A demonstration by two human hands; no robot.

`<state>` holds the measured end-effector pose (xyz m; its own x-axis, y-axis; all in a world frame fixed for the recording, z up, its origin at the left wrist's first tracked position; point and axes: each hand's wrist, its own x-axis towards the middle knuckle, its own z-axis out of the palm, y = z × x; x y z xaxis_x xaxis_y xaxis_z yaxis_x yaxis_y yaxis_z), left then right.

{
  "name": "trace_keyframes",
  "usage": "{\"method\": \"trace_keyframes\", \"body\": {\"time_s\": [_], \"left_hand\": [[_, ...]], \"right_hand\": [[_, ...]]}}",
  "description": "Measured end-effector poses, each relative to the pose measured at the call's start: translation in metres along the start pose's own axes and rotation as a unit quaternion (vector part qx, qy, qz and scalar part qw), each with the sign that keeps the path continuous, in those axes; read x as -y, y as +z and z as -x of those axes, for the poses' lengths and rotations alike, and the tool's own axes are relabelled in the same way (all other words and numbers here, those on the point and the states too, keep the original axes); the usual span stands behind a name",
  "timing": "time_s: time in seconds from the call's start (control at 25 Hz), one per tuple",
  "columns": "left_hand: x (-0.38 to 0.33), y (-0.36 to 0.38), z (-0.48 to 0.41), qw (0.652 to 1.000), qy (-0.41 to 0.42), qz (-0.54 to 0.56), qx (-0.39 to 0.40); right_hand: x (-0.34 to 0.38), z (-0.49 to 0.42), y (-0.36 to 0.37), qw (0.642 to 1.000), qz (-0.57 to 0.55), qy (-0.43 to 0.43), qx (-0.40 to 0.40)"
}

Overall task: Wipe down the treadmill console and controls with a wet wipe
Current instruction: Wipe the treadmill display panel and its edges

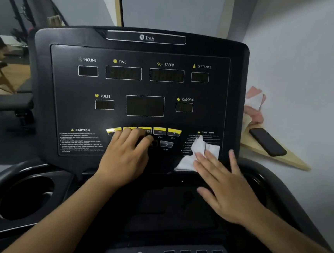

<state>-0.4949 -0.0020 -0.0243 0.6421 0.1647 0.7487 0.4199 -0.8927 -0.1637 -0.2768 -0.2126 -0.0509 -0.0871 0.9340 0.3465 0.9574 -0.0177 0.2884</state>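
Pressing white wet wipe flat against treadmill console, lower right of panel over caution text: right hand, fingers spread wide, palm down. Left hand empty, fingers loosely extended, resting on yellow buttons at centre. Black phone on wooden shelf, right of frame. Cup holder lower left.

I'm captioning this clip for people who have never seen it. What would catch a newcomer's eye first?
First, the white wet wipe pressed by the right hand against the lower right of the black console, over a caution label. Next, the row of yellow buttons at bottom centre, where the left hand rests its fingers. A dark phone lies on a wooden shelf to the right.
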Motion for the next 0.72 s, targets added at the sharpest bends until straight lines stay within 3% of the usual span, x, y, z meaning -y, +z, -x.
{"method": "trace_keyframes", "body": {"time_s": [0.08,0.16,0.24,0.32,0.36,0.48,0.6,0.72], "left_hand": [[0.001,0.0,0.0,1.0,0.0,0.003,-0.002],[0.002,-0.001,0.001,1.0,-0.001,0.003,0.0],[0.001,-0.001,0.0,1.0,-0.005,0.005,0.002],[0.001,-0.002,0.0,1.0,-0.01,0.01,0.0],[0.001,-0.003,0.0,1.0,-0.011,0.012,-0.001],[0.001,-0.002,-0.001,1.0,-0.007,0.016,-0.008],[0.001,0.0,0.0,1.0,-0.005,0.013,-0.015],[0.002,0.0,0.0,1.0,-0.003,0.01,-0.017]], "right_hand": [[-0.033,-0.015,-0.015,0.998,0.034,0.042,-0.028],[-0.073,-0.038,-0.033,0.982,0.014,0.183,-0.048],[-0.1,-0.061,-0.049,0.94,-0.139,0.309,-0.039],[-0.098,-0.077,-0.048,0.865,-0.325,0.372,-0.084],[-0.089,-0.079,-0.046,0.836,-0.365,0.397,-0.105],[-0.064,-0.051,-0.027,0.79,-0.42,0.428,-0.126],[-0.054,-0.012,-0.009,0.731,-0.539,0.41,-0.088],[-0.065,-0.012,-0.008,0.718,-0.576,0.385,-0.07]]}}
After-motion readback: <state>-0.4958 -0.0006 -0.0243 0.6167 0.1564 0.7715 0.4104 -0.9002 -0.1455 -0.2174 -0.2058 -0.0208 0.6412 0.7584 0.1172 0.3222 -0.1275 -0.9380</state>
